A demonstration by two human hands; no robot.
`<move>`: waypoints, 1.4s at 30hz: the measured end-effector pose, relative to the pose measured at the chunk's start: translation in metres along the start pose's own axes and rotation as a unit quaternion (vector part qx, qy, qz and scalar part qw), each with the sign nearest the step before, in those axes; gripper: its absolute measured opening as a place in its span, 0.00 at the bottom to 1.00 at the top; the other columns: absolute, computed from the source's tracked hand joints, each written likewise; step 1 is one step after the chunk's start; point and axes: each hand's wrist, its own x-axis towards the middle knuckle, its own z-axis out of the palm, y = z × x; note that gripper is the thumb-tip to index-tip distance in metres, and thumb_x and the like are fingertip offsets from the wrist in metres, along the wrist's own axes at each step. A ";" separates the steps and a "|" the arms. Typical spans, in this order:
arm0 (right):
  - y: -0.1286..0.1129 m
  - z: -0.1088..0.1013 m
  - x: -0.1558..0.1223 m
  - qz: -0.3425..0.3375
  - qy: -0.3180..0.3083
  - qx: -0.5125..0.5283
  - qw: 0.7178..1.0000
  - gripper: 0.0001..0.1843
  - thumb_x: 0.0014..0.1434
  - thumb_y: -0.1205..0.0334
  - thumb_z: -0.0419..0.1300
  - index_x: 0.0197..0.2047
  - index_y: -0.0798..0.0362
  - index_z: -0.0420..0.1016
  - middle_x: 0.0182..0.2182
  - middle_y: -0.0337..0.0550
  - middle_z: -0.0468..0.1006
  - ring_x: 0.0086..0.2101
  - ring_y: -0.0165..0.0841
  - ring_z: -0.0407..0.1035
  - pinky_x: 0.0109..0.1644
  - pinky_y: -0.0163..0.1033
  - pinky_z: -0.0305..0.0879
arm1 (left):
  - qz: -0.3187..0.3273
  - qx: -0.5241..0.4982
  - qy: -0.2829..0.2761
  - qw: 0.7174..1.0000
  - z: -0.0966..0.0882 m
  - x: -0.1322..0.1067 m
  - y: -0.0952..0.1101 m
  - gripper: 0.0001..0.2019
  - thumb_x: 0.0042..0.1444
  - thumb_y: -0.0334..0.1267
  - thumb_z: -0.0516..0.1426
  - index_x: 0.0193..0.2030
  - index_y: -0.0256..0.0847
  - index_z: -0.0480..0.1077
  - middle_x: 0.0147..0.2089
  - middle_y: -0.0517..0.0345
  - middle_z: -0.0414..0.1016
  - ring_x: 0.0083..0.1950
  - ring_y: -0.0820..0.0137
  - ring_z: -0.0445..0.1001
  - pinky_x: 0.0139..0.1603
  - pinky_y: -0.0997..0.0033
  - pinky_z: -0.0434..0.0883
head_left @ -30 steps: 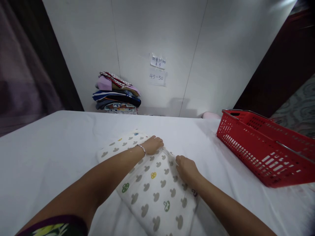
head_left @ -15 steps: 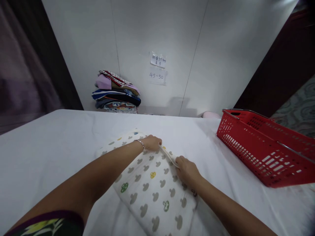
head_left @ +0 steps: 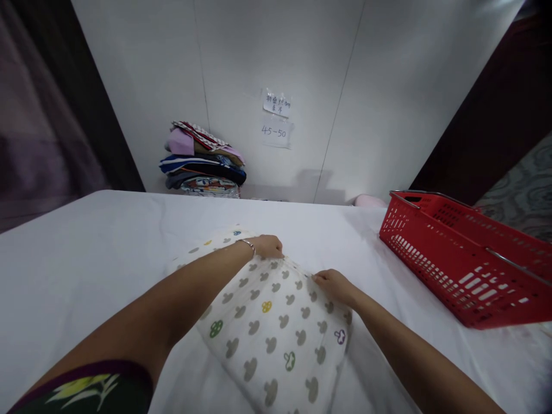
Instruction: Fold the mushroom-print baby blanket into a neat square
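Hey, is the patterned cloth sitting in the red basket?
No, the patterned cloth lies on the white surface, held by the left hand and right hand, apart from the red basket.

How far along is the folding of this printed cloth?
Done: the printed cloth already lies as a layered rectangle on the white table. In hand: the left hand and right hand pinch its far edge, slightly raised. Left: probably finishing this fold; it sits apart from the stack of folded clothes and the red basket.
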 end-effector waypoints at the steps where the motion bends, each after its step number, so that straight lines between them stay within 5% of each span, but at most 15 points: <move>1: 0.001 0.001 0.001 0.003 0.000 0.005 1.000 0.17 0.59 0.57 0.49 0.32 0.55 0.77 0.30 0.42 0.78 0.32 0.34 0.70 0.33 0.34 0.58 | 0.003 -0.004 0.004 1.000 0.001 0.001 -0.002 0.14 0.48 0.50 0.55 0.36 0.47 0.75 0.39 0.60 0.78 0.39 0.67 0.73 0.39 0.71 0.68; 14: 0.014 0.009 0.007 0.049 0.066 -0.042 0.996 0.07 0.51 0.60 0.57 0.31 0.53 0.74 0.29 0.39 0.77 0.30 0.31 0.69 0.30 0.32 0.55 | 0.018 -0.002 0.066 0.998 0.010 0.018 0.001 0.15 0.46 0.42 0.58 0.42 0.45 0.73 0.43 0.58 0.76 0.43 0.65 0.72 0.42 0.71 0.68; 21: 0.016 0.010 0.000 0.043 0.058 -0.112 0.991 0.13 0.55 0.51 0.56 0.33 0.52 0.73 0.33 0.43 0.78 0.32 0.33 0.69 0.32 0.34 0.55 | 0.043 0.015 0.107 0.993 0.033 0.021 -0.003 0.15 0.48 0.39 0.58 0.44 0.46 0.73 0.48 0.58 0.75 0.51 0.63 0.70 0.54 0.66 0.63; 25: 0.018 0.010 -0.005 0.049 0.055 -0.107 0.992 0.18 0.57 0.50 0.54 0.45 0.52 0.71 0.35 0.44 0.78 0.34 0.35 0.70 0.35 0.36 0.58 | 0.087 0.024 0.149 0.985 0.034 0.010 -0.005 0.18 0.50 0.37 0.57 0.50 0.46 0.70 0.54 0.58 0.72 0.55 0.64 0.67 0.60 0.64 0.56; 33: 0.022 0.022 -0.021 -0.081 0.129 -0.179 0.972 0.15 0.62 0.61 0.49 0.49 0.53 0.70 0.48 0.48 0.72 0.48 0.37 0.65 0.49 0.38 0.61 | 0.159 0.001 0.205 0.966 0.053 0.004 -0.022 0.14 0.59 0.38 0.50 0.50 0.44 0.69 0.54 0.56 0.72 0.56 0.66 0.67 0.63 0.59 0.53; 42: 0.027 0.031 -0.027 -0.092 0.120 -0.238 0.959 0.21 0.63 0.62 0.45 0.57 0.55 0.67 0.51 0.51 0.72 0.48 0.40 0.66 0.52 0.43 0.62 | 0.157 0.043 0.218 0.962 0.070 -0.004 -0.027 0.18 0.61 0.36 0.46 0.58 0.46 0.63 0.63 0.56 0.62 0.66 0.65 0.55 0.66 0.53 0.47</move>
